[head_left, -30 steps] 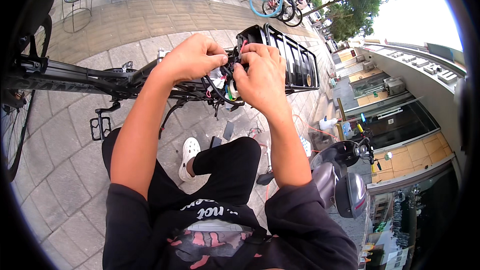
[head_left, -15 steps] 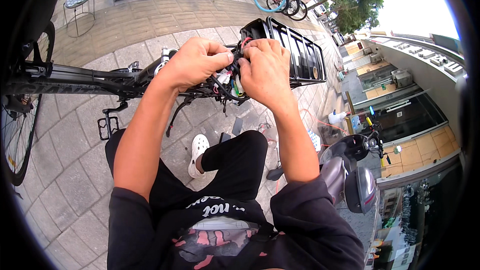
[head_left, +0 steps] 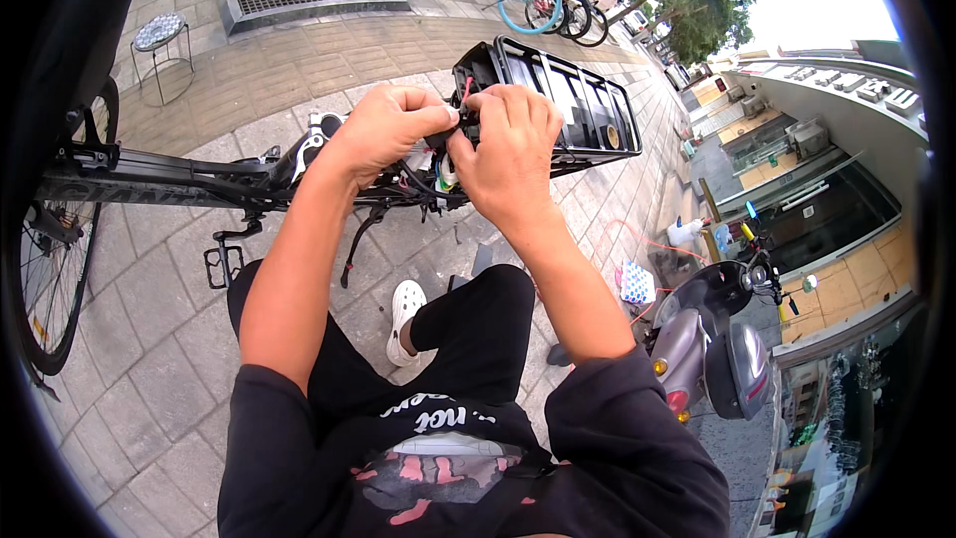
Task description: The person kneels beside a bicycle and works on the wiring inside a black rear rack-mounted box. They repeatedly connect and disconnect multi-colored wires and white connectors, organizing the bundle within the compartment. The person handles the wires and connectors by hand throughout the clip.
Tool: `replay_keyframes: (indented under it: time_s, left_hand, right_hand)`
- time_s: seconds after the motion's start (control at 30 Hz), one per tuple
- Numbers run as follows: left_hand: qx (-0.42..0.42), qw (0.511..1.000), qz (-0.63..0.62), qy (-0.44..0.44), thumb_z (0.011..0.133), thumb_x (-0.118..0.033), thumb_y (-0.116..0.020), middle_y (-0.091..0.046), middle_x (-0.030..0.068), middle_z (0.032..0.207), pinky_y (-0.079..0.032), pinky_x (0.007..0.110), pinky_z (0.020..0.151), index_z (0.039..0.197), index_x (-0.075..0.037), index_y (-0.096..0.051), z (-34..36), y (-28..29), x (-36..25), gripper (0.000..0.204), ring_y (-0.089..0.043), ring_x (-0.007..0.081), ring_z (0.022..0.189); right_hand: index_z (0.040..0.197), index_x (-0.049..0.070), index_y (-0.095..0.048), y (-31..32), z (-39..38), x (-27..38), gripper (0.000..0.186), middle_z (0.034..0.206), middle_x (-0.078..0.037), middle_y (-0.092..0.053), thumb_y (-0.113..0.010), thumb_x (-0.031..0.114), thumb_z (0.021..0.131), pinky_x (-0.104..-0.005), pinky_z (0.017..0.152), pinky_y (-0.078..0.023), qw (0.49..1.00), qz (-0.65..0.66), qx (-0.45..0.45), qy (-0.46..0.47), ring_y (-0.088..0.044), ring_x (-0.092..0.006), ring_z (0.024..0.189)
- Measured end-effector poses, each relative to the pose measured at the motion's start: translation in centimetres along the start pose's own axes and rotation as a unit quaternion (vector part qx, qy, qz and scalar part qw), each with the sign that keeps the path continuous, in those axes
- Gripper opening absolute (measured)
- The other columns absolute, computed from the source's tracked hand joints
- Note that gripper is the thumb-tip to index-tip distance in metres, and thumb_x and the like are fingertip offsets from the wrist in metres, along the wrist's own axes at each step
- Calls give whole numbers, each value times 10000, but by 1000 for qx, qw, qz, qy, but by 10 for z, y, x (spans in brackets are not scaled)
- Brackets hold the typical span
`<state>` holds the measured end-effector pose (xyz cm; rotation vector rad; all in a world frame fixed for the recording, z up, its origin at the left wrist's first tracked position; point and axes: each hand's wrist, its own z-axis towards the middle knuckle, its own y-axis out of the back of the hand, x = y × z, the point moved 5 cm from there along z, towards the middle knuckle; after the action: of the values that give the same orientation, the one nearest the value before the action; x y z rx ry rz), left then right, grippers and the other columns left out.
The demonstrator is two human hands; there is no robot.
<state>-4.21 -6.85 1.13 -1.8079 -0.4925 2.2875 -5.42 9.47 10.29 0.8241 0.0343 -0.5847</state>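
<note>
A black bicycle (head_left: 169, 179) extends from the left to a rear rack (head_left: 597, 115), with wiring exposed just in front of the rack. My left hand (head_left: 388, 134) pinches black wiring (head_left: 454, 126) between thumb and forefinger. Close against it, my right hand (head_left: 510, 144) has its fingers curled over the same dark bundle, largely covering it. A thin red wire (head_left: 468, 90) rises above the fingertips. Below them hang several white, green and black wires and connectors (head_left: 445, 175). The fingers hide the exact part being gripped.
Paving surrounds the bicycle. Its kickstand (head_left: 351, 259) and pedal (head_left: 224, 264) reach toward my legs. A small round stool (head_left: 159, 33) stands far left, and parked bicycles (head_left: 528, 0) are at the back. To the right are a scooter (head_left: 697, 339), a white bottle (head_left: 685, 231) and an orange cord (head_left: 652, 244).
The view has shifted slightly, so the rack and both hands appear a little farther left and lower. Both hands stay close together at the wiring, fingers still pinched.
</note>
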Motion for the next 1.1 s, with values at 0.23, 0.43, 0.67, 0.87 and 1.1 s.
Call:
replay_keyframes:
  time_s: [0.23,0.43,0.67,0.87,1.1]
  left_hand:
    - [-24,997,36,-61,1051,-254,-840,-781,-7,941,-521,287,733,1051,-6,-851,-5,-15,-6,247,-646,70,836]
    - [-28,999,20,32,1175,-354,-728,-815,-8,1091,-514,266,757,1211,-37,-855,12,-17,-6,343,-664,64,898]
    - [-17,999,28,14,1139,-309,-808,-823,-13,1096,-521,240,740,1290,-36,-844,28,-22,12,314,-669,42,884]
    - [-53,998,-6,-25,1159,-242,-773,-777,-26,1006,-498,259,725,1230,-5,-837,27,-13,15,256,-620,47,828]
    - [-64,997,-11,-29,1172,-199,-747,-833,42,1093,-585,304,881,1248,47,-832,25,-6,17,271,-712,104,978]
  right_hand:
    - [1063,96,-765,4,-10,2,258,1129,-59,-734,-869,146,833,-548,1133,-404,997,-8,-73,3,-643,-313,1198]
    - [1043,79,-773,4,-15,-4,245,1140,-64,-739,-875,146,830,-548,1123,-409,995,6,-96,5,-650,-312,1205]
    - [1002,93,-815,7,-18,-5,149,1122,-45,-762,-884,130,877,-475,1026,-439,996,15,-90,-8,-661,-301,1144]
    - [974,93,-832,5,-14,-10,114,1104,-31,-776,-883,138,883,-468,1015,-441,996,-8,-83,-7,-669,-291,1138]
    - [968,109,-877,-3,2,-16,109,1121,6,-784,-902,178,887,-466,992,-451,997,-45,-56,3,-666,-273,1136]
